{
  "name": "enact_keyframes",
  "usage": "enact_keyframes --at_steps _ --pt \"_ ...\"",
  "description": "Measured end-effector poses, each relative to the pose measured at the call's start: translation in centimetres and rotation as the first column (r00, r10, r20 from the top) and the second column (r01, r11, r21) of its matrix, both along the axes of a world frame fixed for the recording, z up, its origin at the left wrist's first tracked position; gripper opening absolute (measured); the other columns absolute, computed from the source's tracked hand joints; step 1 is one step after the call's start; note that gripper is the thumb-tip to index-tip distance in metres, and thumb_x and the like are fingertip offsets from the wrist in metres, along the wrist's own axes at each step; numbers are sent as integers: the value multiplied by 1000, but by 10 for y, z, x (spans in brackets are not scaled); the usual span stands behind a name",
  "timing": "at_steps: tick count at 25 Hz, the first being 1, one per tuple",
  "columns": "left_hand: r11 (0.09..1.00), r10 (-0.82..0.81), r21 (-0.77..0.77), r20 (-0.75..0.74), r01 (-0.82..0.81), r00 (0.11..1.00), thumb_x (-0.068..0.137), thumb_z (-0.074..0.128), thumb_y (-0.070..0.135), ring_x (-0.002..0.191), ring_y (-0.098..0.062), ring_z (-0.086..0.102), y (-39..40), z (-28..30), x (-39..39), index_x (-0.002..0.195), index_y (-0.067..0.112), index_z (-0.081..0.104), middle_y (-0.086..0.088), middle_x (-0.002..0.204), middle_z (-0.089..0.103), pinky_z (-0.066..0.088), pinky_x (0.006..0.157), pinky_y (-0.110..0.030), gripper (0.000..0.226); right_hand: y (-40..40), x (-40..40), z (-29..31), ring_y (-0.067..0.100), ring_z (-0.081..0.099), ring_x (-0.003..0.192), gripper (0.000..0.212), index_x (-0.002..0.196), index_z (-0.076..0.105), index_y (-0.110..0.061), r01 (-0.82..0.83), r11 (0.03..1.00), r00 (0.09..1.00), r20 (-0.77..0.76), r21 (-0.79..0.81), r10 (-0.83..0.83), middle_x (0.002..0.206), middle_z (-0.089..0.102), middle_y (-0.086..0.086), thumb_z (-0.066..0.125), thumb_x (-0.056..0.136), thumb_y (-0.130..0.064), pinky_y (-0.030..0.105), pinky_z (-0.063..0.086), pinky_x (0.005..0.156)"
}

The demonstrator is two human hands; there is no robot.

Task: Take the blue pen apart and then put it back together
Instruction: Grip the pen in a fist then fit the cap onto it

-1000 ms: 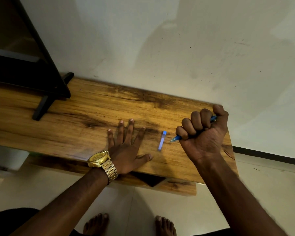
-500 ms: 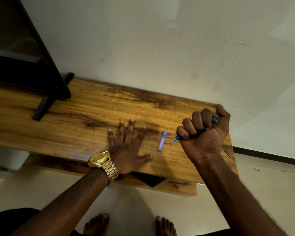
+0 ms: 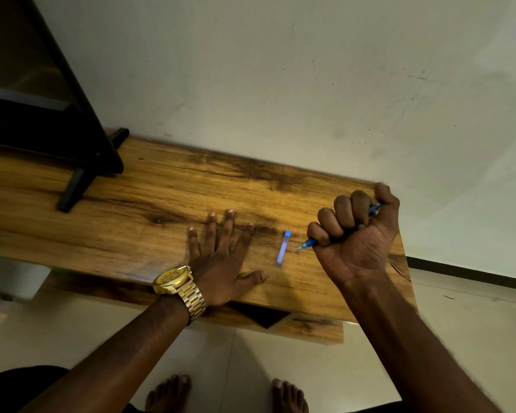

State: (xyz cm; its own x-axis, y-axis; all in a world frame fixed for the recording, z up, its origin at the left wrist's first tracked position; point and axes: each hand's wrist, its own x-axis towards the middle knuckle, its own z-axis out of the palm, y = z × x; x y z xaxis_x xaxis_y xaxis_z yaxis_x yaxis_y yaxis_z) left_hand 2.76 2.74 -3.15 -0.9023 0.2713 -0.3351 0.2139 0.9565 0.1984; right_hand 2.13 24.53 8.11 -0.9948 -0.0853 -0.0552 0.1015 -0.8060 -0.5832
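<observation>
My right hand [image 3: 355, 236] is a closed fist around the blue pen [image 3: 308, 243], whose tip pokes out lower left and whose back end shows by the thumb. The tip hovers just right of the blue pen cap [image 3: 283, 247], which lies loose on the wooden shelf [image 3: 167, 204]. My left hand [image 3: 221, 257], with a gold watch on the wrist, rests flat on the shelf with fingers spread, holding nothing, left of the cap.
A black stand [image 3: 81, 162] occupies the shelf's left end. The pale wall [image 3: 280, 84] runs directly behind the shelf. The shelf's right end lies just past my right hand. Bare feet [image 3: 227, 394] show on the tiled floor below.
My right fist with the pen has shifted slightly to the right and down. The cap and my left hand have stayed in place.
</observation>
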Motion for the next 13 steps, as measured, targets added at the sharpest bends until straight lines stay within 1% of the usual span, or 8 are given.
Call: enact_keyframes --at_steps 1,2,4,7,10,13 --pt "1000 0 1 0 0 1000 70 7 95 153 -40 -44 -1 0 0 163 42 -27 -5 165 -50 -16 123 -73 112 0 0 0 12 9 48 64 52 22 -24 -2 1000 1000 3 -6 2 52 13 -6 34 106 -55 28 10 49" --pt "1000 0 2 3 0 1000 71 7 95 153 -40 -44 -1 0 0 162 42 -27 -5 165 -51 -16 123 -73 111 0 1 0 12 8 48 63 53 21 -24 3 1000 1000 3 2 -3 52 13 -6 34 106 -54 28 10 49" --pt "1000 -2 5 7 2 1000 70 7 95 153 -40 -45 0 0 0 162 42 -28 -4 164 -51 -17 123 -73 112 1 1 1 12 9 48 59 53 21 -24 21 999 1000 -8 26 -21 52 13 -6 31 106 -46 27 10 49" --pt "1000 4 3 5 -4 1000 69 6 95 153 -40 -45 -1 2 1 162 42 -28 -4 164 -51 -17 123 -73 112 0 1 1 12 8 48 61 53 21 -24 22 1000 1000 -10 9 -21 52 13 -6 34 105 -53 28 9 49" --pt "1000 2 5 13 -2 1000 69 6 95 153 -40 -45 0 2 1 162 43 -29 -4 164 -51 -16 123 -73 112 0 1 0 12 9 48 59 53 21 -23 25 999 1000 -16 41 -24 52 13 -6 29 107 -44 27 10 49" --pt "1000 8 9 12 -8 1000 68 6 95 153 -40 -45 1 3 1 163 43 -27 -4 165 -51 -17 123 -72 113 -1 0 0 12 8 48 61 53 22 -24 8 1000 1000 -6 11 -8 52 13 -6 31 107 -51 28 10 49"
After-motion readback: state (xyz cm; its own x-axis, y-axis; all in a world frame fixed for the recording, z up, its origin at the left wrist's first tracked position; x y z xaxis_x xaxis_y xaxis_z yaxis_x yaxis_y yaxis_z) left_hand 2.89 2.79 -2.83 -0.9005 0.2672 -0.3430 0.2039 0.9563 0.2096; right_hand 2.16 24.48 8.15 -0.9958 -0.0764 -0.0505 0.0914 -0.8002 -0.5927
